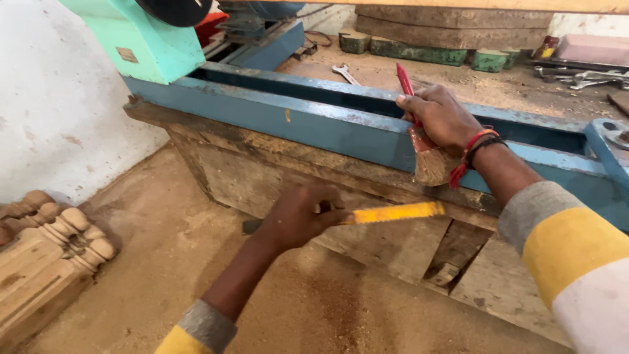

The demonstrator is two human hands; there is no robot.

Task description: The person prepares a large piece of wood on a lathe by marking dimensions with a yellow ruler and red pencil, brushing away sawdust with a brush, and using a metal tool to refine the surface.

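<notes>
Gripping a red-handled brush [424, 141] in the right hand [440, 117], fingers wrapped tight around the handle, a person holds its bristles against the front edge of a blue metal machine bed [314, 124]. Lower down, the left hand [298, 215] is closed around a flat yellow tool [393, 212], held level in front of the dusty wooden base [367, 216]. Judging by this, brushing sawdust off the rail is in hand, and any further stroke calls for a light sideways sweep.

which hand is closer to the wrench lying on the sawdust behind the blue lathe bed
Right. The right hand, gripping a red-handled brush, sits on the blue bed rail just in front of the wrench. The left hand holds a yellow tool lower, by the wooden base.
</notes>
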